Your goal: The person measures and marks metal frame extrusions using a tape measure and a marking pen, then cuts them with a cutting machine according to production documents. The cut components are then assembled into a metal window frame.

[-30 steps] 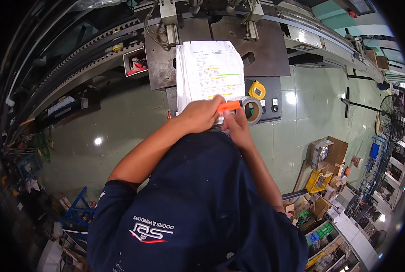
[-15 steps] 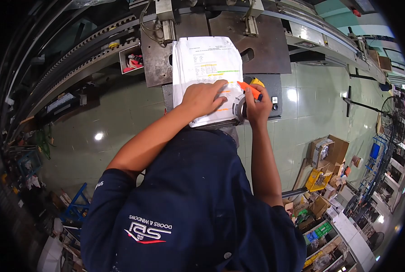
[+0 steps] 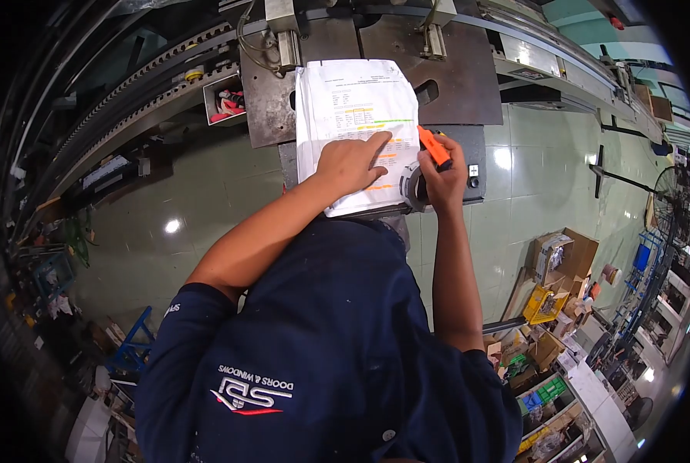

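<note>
A stack of printed sheets (image 3: 360,100) with orange and green highlighted lines lies on the machine's metal top. My left hand (image 3: 351,165) rests on the top sheet, index finger stretched out across the printed rows and thumb apart. At the sheet's right edge, my right hand (image 3: 447,179) grips an orange highlighter (image 3: 435,148), its tip beside the paper. A grey ring-shaped thing (image 3: 409,189) stands between the paper and my right hand, partly covered. Behind my right fingers, a yellow and black object is almost entirely hidden.
Dark steel plates (image 3: 461,85) lie beyond the papers, under a long machine rail (image 3: 515,35). A small box with red items (image 3: 228,105) sits left of the plates. Cardboard boxes (image 3: 576,251) and a yellow crate (image 3: 544,305) stand on the floor at right.
My right hand has moved slightly right with the highlighter, whose tip has left the paper's edge and now points more upward. My left hand remains on the sheet, its index finger slightly further up.
</note>
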The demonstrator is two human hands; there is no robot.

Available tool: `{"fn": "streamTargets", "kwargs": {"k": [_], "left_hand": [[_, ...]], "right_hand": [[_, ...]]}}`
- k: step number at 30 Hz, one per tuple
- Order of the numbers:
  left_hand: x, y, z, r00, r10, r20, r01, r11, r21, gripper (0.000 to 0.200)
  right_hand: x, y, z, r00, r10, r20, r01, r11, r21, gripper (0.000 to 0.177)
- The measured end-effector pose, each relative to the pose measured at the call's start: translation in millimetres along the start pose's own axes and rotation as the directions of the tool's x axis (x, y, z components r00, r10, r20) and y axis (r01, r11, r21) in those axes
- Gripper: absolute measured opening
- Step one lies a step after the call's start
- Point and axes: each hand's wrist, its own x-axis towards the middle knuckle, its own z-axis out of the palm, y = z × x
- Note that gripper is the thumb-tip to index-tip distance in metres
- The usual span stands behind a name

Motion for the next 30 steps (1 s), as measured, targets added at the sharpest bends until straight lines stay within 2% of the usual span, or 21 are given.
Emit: {"fn": "streamTargets", "kwargs": {"k": [2,5,8,13,30], "left_hand": [[1,-2,3,1.000,-0.001,-0.013,0.001,1.000,-0.009,0.068],[1,-2,3,1.000,-0.012,-0.013,0.012,1.000,-0.002,0.069],[2,-3,5,1.000,-0.008,-0.016,0.007,1.000,-0.010,0.069],[1,-4,8,1.000,-0.017,-0.021,0.017,1.000,0.002,0.069],[1,-3,7,1.000,-0.026,-0.007,0.026,1.000,0.007,0.068]], "right_hand": [[-1,4,0,1.000,-0.001,-0.022,-0.001,0.995,-0.095,0.020],[-4,12,-1,0.997,0.077,-0.027,-0.081,0.966,-0.244,0.023],[-4,20,7,0.995,-0.065,-0.082,0.041,0.964,-0.261,0.026],[-2,16,14,0.995,-0.022,-0.096,-0.007,0.959,-0.284,0.025],[0,21,20,0.991,-0.086,-0.105,0.047,0.943,-0.329,0.024]]}}
